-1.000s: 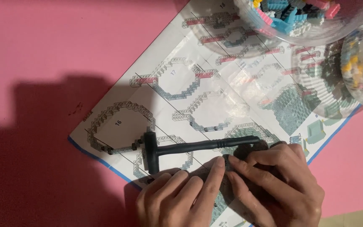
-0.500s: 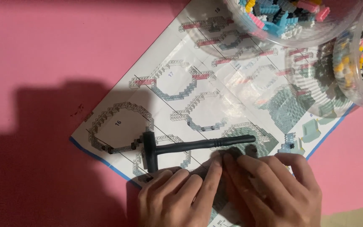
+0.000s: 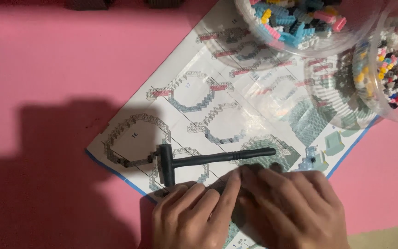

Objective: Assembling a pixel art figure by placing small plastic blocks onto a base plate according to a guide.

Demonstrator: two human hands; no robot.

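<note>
My left hand (image 3: 190, 216) and right hand (image 3: 287, 208) lie side by side, fingers bunched together over something I cannot make out. Just beyond my fingertips the small black hammer (image 3: 199, 161) rests on the instruction sheet (image 3: 185, 92); farther off stand two clear tubs of bricks (image 3: 300, 23).
</note>
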